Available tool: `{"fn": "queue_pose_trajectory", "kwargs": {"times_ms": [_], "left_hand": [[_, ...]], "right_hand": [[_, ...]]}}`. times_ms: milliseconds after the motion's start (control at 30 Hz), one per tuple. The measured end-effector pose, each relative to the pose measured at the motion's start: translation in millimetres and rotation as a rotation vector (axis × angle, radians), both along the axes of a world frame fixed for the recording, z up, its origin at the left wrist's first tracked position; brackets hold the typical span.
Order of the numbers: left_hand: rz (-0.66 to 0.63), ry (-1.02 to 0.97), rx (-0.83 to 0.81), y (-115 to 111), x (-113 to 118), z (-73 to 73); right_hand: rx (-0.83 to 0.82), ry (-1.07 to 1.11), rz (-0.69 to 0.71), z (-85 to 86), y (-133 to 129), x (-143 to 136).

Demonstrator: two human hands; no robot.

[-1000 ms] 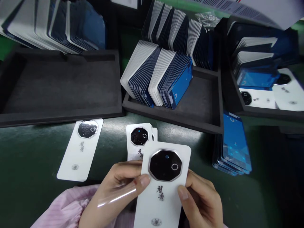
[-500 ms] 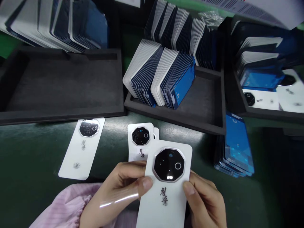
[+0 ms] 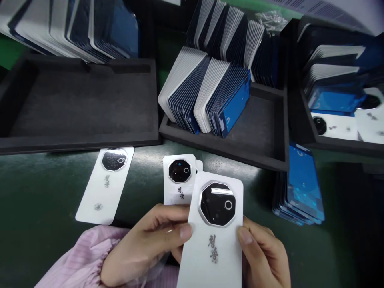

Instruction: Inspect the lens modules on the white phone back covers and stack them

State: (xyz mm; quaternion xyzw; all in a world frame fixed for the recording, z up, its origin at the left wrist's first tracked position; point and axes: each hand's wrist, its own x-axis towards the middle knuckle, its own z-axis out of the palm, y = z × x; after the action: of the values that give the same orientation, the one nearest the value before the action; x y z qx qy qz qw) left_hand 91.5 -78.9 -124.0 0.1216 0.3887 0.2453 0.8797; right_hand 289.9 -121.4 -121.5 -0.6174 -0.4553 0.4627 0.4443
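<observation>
A white phone back panel [image 3: 213, 256] with a black octagonal camera window is held up near the bottom centre. My left hand [image 3: 150, 242] pinches its left edge, and my right hand [image 3: 264, 252] grips its right edge. Some clear film shows faintly around my left hand. Behind the held panel, another white panel [image 3: 179, 192] lies on the table, partly covering a further one. To the left a single white panel [image 3: 103, 192] rests at a slant, its camera window toward the trays.
A black tray [image 3: 81, 142] stands at the back left, with panels stacked beyond it. The middle tray [image 3: 270, 162] holds rows of white and dark blue panels [image 3: 207, 96]. Blue-filmed panels [image 3: 304, 180] are piled at right, near another tray [image 3: 345, 146] of panels.
The held panel has tilted slightly, and a bright reflection now crosses the top of its camera window. The shiny film strip over my left hand shows less. The whole view has shifted slightly.
</observation>
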Motion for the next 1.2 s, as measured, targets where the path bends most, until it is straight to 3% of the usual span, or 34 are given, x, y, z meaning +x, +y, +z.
{"fn": "queue_pose_trajectory", "kwargs": {"times_ms": [200,367,600,800,1033,1200], "left_hand": [[0.044,-0.027,-0.093,3,3,8.2],[-0.073,-0.067,0.081,5,1,1.1],[0.011,-0.063,0.299,4,-3,0.7],[-0.048,0.036,0.491,5,0,0.4],[-0.07,0.117,0.557,-15,-6,-10.7],[0.083,0.142,0.548,-23,-1,-8.5]], "right_hand": [[-0.033,-0.058,-0.033,-4.9,-7,3],[-0.076,-0.051,-0.06,-6.3,-7,1],[-0.088,-0.088,-0.033,-7.8,-4,-1],[-0.093,-0.077,0.029,-8.4,1,-2],[-0.049,-0.067,0.033,-11.5,3,-5],[0.007,-0.121,0.098,-13.8,8,-1]]}}
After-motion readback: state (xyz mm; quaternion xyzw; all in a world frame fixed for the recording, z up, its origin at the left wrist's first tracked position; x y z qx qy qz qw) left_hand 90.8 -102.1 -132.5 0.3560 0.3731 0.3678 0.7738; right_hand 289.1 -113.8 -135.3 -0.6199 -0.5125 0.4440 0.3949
